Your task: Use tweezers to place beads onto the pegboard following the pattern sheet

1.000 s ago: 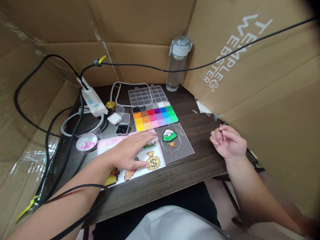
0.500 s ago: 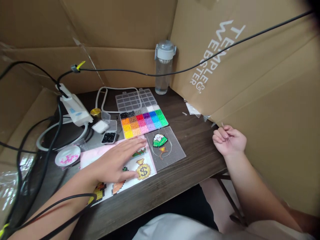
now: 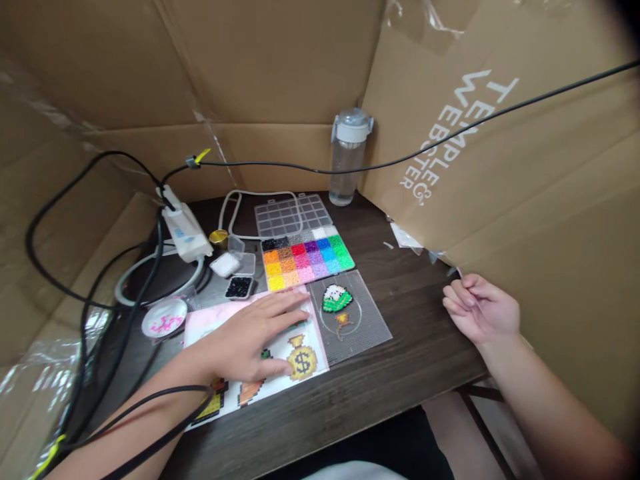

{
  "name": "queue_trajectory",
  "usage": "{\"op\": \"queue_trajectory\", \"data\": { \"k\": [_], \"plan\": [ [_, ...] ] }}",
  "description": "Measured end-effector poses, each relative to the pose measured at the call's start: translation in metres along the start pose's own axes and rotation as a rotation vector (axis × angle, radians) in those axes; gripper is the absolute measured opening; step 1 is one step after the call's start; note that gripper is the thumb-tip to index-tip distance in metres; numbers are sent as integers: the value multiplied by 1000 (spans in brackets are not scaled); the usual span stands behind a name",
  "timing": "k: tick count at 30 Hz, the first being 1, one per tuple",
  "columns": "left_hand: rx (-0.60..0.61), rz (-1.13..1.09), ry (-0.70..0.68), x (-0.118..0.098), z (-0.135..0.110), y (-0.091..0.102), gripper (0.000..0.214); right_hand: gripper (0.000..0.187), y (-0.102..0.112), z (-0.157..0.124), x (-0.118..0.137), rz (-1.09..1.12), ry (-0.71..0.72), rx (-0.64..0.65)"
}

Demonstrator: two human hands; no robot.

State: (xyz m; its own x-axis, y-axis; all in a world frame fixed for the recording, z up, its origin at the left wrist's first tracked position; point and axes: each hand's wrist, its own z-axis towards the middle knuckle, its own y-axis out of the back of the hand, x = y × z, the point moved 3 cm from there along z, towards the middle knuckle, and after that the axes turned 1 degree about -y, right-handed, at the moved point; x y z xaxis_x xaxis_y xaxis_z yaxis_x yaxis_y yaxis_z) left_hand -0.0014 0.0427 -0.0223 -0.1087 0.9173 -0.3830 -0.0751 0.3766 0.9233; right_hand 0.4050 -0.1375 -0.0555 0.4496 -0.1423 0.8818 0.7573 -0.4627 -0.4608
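Observation:
My left hand (image 3: 255,333) lies flat on a printed pattern sheet (image 3: 285,387) with its fingers stretched out. Pixel pictures, such as a money bag, show around it. Right of the sheet is a clear pegboard (image 3: 367,340) bearing a green, white and black bead figure (image 3: 337,299) and a small orange-brown bead piece (image 3: 343,322). Off the table's right edge, my right hand (image 3: 481,308) is closed, palm up, around a thin pale stick (image 3: 460,272); only its tip stands out, so its kind is unclear.
Behind the sheet sits a bead box (image 3: 307,260) with many colours, its lid open. Small boxes of black beads (image 3: 239,288) and white beads (image 3: 225,265), and a dish of pink beads (image 3: 165,318), lie left. A water bottle (image 3: 347,160), power strip (image 3: 185,230) and black cables (image 3: 280,164) surround them.
The whole view has shifted, so things appear lower and further right. My left hand stays flat on the sheet; my right hand stays closed beside the table.

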Motion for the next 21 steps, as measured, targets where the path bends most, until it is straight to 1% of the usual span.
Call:
{"op": "queue_trajectory", "data": {
  "k": [3, 8, 15, 18, 19, 21],
  "plan": [
    [42, -1, 16, -4, 2, 0, 83, 7, 0, -1, -3, -61, 6, 14],
    [55, -7, 27, -7, 4, 0, 83, 8, -1, -2, -3, -79, 25, -70],
    [39, -16, 18, -10, 4, 0, 79, 9, 5, -3, -3, -102, -77, -128],
    [39, -27, 29, -10, 4, 0, 82, 5, 12, -5, -4, -97, -57, -134],
    [40, -29, 31, -10, 3, -1, 83, 7, 15, -5, -5, -112, -40, -133],
    [37, -32, 31, -10, 3, -2, 85, 18, 21, -4, -7, -230, 14, -108]
  ]
}}
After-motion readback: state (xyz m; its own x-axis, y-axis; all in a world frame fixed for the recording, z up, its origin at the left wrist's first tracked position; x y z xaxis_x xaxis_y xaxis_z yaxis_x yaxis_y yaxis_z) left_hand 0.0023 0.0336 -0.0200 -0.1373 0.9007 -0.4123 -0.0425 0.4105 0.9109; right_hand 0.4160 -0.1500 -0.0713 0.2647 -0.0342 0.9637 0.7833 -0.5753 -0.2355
